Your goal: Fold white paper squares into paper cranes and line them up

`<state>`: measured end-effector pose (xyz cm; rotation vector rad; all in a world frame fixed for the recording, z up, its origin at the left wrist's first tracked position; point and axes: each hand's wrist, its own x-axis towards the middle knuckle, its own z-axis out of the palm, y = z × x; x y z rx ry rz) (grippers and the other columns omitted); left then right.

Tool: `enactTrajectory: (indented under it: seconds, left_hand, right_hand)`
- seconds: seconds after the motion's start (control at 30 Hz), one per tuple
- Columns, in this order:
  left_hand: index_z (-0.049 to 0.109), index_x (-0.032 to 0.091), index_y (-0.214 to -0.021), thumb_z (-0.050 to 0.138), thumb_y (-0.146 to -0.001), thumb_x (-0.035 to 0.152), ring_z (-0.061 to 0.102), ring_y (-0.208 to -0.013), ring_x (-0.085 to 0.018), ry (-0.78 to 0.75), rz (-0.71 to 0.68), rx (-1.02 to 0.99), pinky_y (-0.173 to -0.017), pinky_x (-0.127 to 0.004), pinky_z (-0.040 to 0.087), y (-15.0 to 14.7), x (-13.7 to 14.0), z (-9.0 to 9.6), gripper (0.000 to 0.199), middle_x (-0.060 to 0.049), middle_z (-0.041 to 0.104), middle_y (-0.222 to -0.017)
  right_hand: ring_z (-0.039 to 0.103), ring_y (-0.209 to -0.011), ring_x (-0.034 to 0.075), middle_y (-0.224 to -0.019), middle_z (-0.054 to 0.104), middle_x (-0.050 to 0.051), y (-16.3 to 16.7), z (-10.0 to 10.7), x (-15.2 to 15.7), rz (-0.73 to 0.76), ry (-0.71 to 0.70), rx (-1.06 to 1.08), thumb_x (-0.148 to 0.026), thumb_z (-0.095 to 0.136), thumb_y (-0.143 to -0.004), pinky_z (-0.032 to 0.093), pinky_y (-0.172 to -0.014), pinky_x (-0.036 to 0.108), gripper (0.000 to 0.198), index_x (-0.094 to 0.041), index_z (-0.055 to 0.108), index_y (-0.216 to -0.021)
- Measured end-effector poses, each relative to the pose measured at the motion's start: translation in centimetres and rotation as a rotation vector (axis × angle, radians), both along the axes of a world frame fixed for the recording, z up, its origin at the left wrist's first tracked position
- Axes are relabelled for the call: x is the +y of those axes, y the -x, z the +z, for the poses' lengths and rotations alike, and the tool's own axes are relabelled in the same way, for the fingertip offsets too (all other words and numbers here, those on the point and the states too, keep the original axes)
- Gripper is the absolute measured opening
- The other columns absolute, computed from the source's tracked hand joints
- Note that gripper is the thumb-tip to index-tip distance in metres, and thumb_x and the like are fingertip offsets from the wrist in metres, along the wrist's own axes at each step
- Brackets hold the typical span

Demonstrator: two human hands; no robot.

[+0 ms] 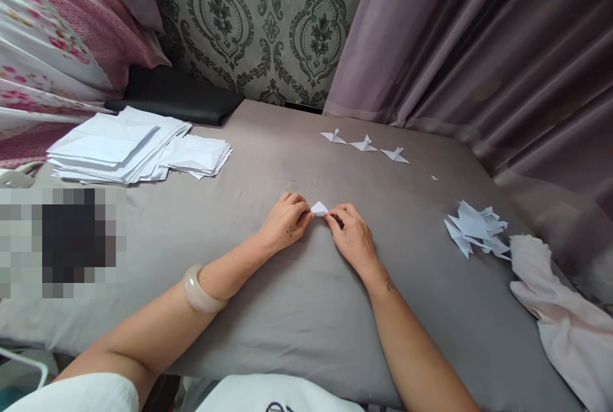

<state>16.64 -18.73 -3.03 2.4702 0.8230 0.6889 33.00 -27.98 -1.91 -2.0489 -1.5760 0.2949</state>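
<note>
A small piece of folded white paper [319,209] is held over the middle of the grey cloth-covered table [306,310]. Its top comes to a point, and both lower ends are pinched. My left hand [287,220] grips the left end between thumb and fingers. On the other end, the thumb and fingers of my right hand [351,235] are closed in the same way. My fingertips cover the paper's ends, so its full shape is partly hidden.
Three folded paper birds [365,144] stand in a row at the back. A heap of folded paper pieces [479,228] lies on the right, beside a pale cloth [560,310]. Stacked white sheets [105,144] and a smaller paper stack [197,155] lie at the left, before a black cushion-like object [182,94].
</note>
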Motion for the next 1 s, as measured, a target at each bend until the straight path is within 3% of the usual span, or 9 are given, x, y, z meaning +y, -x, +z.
enactTrajectory:
  seconds: [0.13,0.3,0.67,0.87,1.0]
  left_hand:
    - [0.065,0.015,-0.082,0.048,-0.092,0.031,0.048,-0.089,-0.022,0.078,0.101,-0.017,-0.081,-0.037,0.045,-0.3,0.4,-0.9,0.024,-0.010,0.059,-0.095]
    - [0.060,0.015,-0.080,0.050,-0.090,0.027,0.047,-0.088,-0.022,0.041,0.152,-0.041,-0.083,-0.038,0.044,-0.7,0.2,-1.4,0.019,-0.010,0.055,-0.095]
    - [0.053,0.014,-0.087,0.047,-0.090,0.021,0.043,-0.089,-0.023,0.043,0.150,0.099,-0.081,-0.038,0.044,-0.9,-0.1,-0.3,0.009,-0.011,0.053,-0.097]
    - [0.054,0.015,-0.096,0.032,-0.089,0.005,0.044,-0.083,-0.020,-0.034,-0.036,0.212,-0.075,-0.032,0.042,-0.4,-0.4,1.0,0.026,-0.008,0.057,-0.094]
    - [0.058,0.014,-0.097,0.036,-0.087,0.002,0.047,-0.087,-0.021,-0.119,-0.115,0.403,-0.072,-0.032,0.042,-0.2,-1.0,2.1,0.027,-0.009,0.058,-0.098]
  right_hand:
    - [0.057,-0.071,0.013,-0.102,0.061,0.004,-0.2,-0.3,0.7,-0.053,0.004,0.083,-0.038,0.050,-0.088,0.043,-0.066,0.028,0.024,-0.023,0.069,-0.086]
    - [0.054,-0.064,0.012,-0.101,0.060,0.004,0.0,-0.4,1.1,-0.108,0.031,0.063,-0.040,0.050,-0.087,0.040,-0.062,0.028,0.024,-0.022,0.065,-0.081]
    - [0.055,-0.071,0.015,-0.097,0.056,0.003,0.1,-0.3,1.4,-0.160,0.073,-0.002,-0.042,0.054,-0.086,0.037,-0.062,0.029,0.022,-0.022,0.057,-0.078]
    - [0.054,-0.068,0.014,-0.093,0.056,0.004,-0.7,-0.4,1.3,-0.116,0.009,0.096,-0.035,0.056,-0.084,0.043,-0.069,0.030,0.015,-0.021,0.058,-0.081]
    - [0.056,-0.079,0.016,-0.101,0.060,0.004,-0.1,-0.1,0.8,-0.026,-0.022,0.006,-0.027,0.048,-0.090,0.041,-0.065,0.028,0.016,-0.024,0.062,-0.097]
